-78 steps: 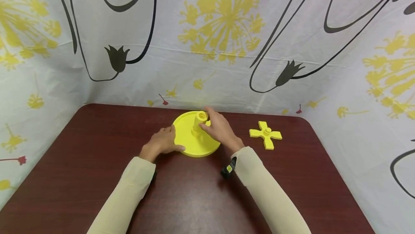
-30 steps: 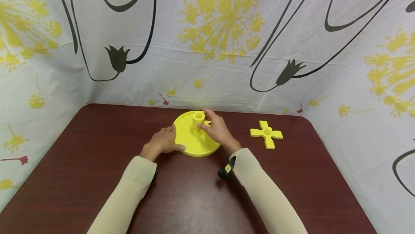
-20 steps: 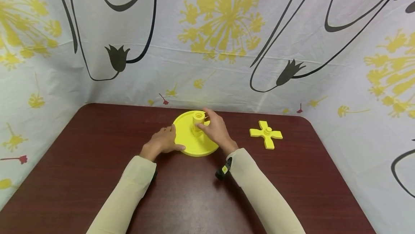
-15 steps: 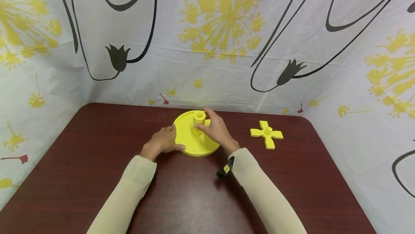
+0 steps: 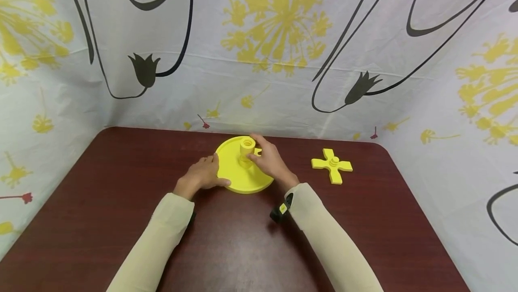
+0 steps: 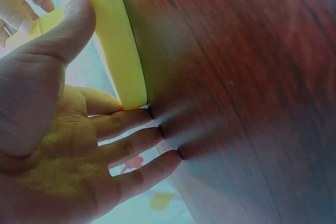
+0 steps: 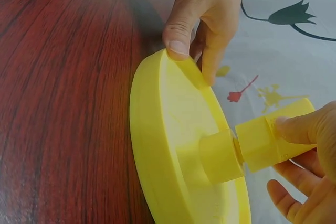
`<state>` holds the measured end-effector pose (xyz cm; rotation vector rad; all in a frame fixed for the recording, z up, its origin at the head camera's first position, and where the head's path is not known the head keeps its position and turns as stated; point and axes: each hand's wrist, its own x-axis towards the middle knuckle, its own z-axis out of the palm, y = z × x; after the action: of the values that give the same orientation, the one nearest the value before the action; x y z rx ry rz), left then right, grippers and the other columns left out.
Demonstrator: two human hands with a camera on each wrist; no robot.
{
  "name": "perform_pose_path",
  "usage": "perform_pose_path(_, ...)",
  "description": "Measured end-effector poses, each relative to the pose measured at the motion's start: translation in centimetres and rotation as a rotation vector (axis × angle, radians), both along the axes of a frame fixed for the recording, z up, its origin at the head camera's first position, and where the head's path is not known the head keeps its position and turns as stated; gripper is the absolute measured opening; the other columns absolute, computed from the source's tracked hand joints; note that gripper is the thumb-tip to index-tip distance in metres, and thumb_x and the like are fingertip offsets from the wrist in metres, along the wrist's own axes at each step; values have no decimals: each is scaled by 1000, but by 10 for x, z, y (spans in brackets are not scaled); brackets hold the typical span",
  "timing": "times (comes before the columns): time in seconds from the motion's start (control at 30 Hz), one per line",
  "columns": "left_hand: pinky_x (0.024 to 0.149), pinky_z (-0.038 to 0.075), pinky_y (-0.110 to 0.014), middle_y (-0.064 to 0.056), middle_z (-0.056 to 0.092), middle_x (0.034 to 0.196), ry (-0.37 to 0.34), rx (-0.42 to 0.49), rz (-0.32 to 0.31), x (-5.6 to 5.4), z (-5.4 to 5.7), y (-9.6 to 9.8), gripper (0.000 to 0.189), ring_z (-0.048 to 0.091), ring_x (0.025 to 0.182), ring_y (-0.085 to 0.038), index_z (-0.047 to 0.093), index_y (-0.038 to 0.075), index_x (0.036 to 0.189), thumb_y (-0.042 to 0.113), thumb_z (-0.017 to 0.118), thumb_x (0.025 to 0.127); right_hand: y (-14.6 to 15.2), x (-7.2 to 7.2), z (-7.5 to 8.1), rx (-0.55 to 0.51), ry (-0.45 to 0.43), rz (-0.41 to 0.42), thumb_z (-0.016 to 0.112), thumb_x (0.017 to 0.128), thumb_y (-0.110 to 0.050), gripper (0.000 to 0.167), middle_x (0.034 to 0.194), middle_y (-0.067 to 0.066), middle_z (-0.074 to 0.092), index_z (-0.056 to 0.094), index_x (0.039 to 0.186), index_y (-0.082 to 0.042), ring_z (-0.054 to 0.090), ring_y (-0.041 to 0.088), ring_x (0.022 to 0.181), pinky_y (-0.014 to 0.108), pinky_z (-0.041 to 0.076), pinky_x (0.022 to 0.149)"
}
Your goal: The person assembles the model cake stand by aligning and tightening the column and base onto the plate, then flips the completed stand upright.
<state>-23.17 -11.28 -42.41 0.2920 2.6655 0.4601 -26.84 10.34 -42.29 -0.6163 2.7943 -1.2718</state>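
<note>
A shallow round yellow tray (image 5: 247, 186) with a raised rim lies toward the table's far edge. My left hand (image 5: 202, 174) holds its left side, thumb on the rim and index finger against the outer wall; the other fingertips touch the table in the left wrist view. My right hand (image 5: 270, 159) pinches a yellow hollow cylinder (image 7: 262, 142), threaded inside its upper end, between thumb and fingers. The cylinder stands over a short round stub (image 7: 220, 158) at the tray's centre, with a narrow threaded neck showing between them in the right wrist view.
A yellow four-armed cross piece (image 5: 333, 162) with a threaded knob lies to the right on the dark red-brown table (image 5: 243, 247). A white patterned cloth (image 5: 182, 94) hangs close behind the table and at both sides.
The cylinder leaned to the right at first and now stands nearly upright over the stub. My right hand has shifted slightly left with it; my left hand keeps its place on the rim.
</note>
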Motion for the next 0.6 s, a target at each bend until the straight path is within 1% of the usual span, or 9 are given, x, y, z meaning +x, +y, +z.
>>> perform_pose_path(0.2, 114, 31, -55, -28, 23, 159, -11, 3, -1, 1, -1, 0, 103, 27, 145, -44, 11, -10, 155, 52, 65, 92, -1, 2, -2, 2, 4, -67, 73, 91, -12, 58, 132, 15, 60, 49, 142, -3, 60, 29, 120, 44, 51, 97)
perform_pose_path(0.33, 114, 31, -55, -28, 23, 159, -8, -5, 2, 0, -2, 0, 104, 27, 145, -44, 10, -9, 155, 52, 65, 92, -3, 2, -3, 6, 15, -106, 76, 89, -17, 56, 128, 13, 63, 52, 138, -4, 61, 29, 118, 43, 51, 97)
perform_pose_path(0.53, 113, 32, -55, -28, 24, 158, 5, -4, 8, -2, -2, -1, 103, 28, 144, -44, 11, -9, 155, 52, 65, 92, -4, 0, -4, -1, 34, -135, 79, 86, -21, 52, 121, 12, 65, 57, 130, -5, 61, 28, 112, 42, 50, 96)
perform_pose_path(0.6, 113, 32, -55, -28, 24, 158, 5, -3, 8, -2, -2, -1, 103, 28, 143, -45, 11, -10, 155, 52, 66, 92, -4, 0, -5, -11, 15, -135, 79, 86, -23, 56, 123, 12, 64, 55, 133, -5, 61, 28, 114, 43, 50, 96)
